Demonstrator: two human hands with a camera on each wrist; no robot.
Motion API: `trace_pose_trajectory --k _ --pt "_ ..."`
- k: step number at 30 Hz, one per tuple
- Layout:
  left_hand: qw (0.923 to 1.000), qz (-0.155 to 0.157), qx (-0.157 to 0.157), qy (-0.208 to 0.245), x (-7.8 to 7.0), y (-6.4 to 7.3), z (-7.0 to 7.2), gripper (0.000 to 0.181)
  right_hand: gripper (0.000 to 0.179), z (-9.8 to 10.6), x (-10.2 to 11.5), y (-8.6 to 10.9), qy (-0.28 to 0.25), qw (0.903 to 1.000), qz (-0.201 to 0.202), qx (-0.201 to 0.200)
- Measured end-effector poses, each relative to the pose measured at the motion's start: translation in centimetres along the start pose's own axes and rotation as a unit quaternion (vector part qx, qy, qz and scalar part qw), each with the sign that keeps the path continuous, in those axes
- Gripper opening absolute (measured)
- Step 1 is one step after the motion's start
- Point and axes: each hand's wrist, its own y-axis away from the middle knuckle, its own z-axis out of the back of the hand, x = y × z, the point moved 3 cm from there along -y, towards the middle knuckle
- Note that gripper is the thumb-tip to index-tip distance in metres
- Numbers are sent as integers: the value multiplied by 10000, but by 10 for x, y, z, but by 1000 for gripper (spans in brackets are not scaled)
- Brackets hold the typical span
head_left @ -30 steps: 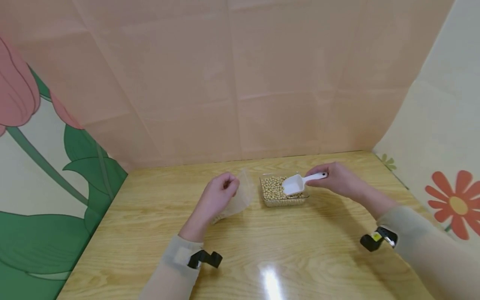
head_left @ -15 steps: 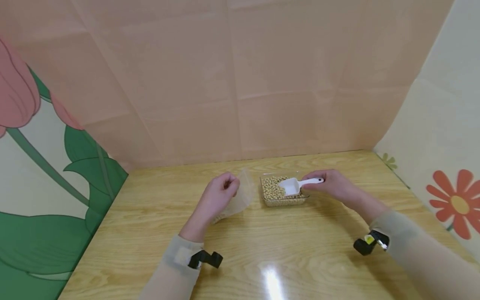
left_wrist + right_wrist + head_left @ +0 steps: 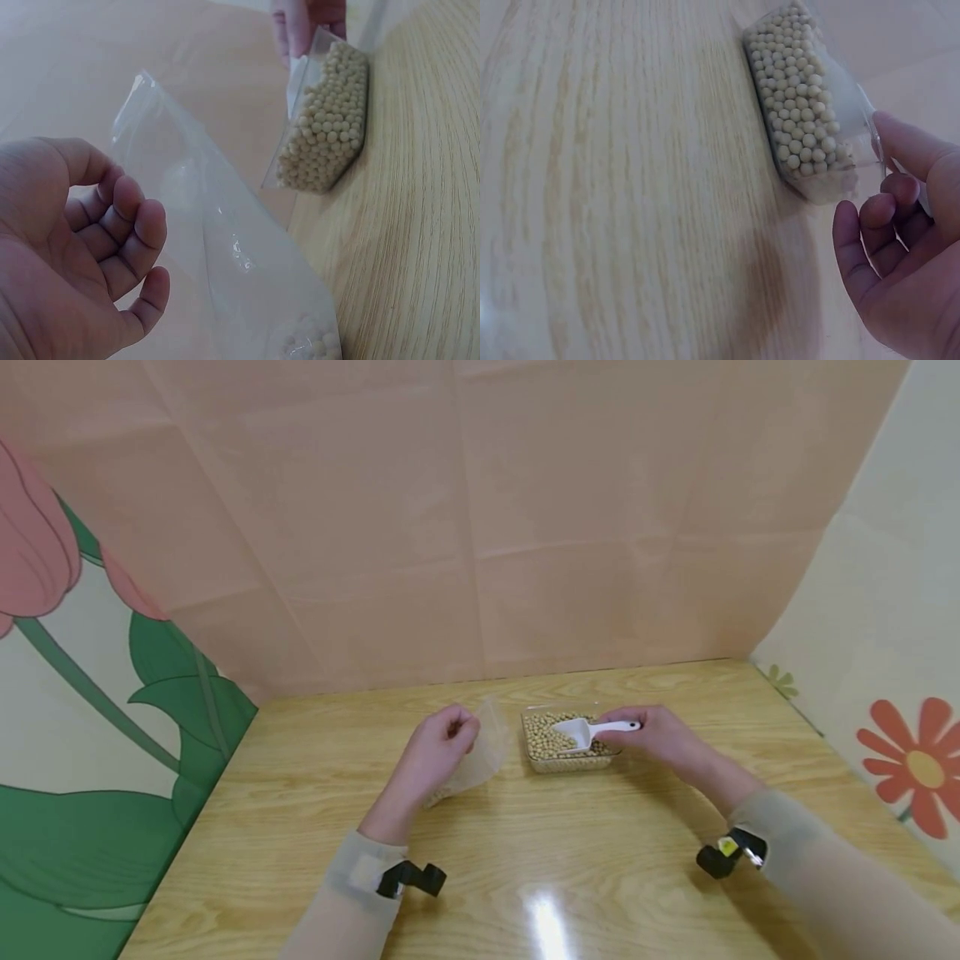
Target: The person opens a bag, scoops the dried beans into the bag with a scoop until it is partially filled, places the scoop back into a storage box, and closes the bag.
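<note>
My left hand [image 3: 437,750] pinches the upper part of a clear plastic bag [image 3: 486,750]. In the left wrist view, its fingers curl beside the bag, and a few pale beans [image 3: 311,341] lie at the bag's bottom. Right of it, a clear rectangular container [image 3: 572,765] is filled with round, pale yellow soybeans [image 3: 542,732]. The handle of a white scoop [image 3: 577,732] is gripped by my right hand [image 3: 654,737] at the container's right side. The scoop's front edge is down among the beans, some of which lie in its mouth.
Both objects rest on a light wood-grain table [image 3: 480,877]. A pink sheet [image 3: 465,527] hangs behind it. Flower-patterned panels stand on the left [image 3: 90,693] and right [image 3: 885,610]. Each forearm wears a black camera mount.
My right hand has moved left and slightly down, pushing the scoop deeper into the soybeans, and beans have entered it. My left hand and the bag have stayed put.
</note>
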Motion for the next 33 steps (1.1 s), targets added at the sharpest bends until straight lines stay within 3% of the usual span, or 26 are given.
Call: trace_pose_trajectory --k 26,33 --pt "10000 -16 32 -1 0 0 0 26 55 -8 -19 4 -798 9962 -310 -123" --pt "10000 -6 43 5 1 0 0 27 52 -7 -21 7 -1237 9921 -158 -115"
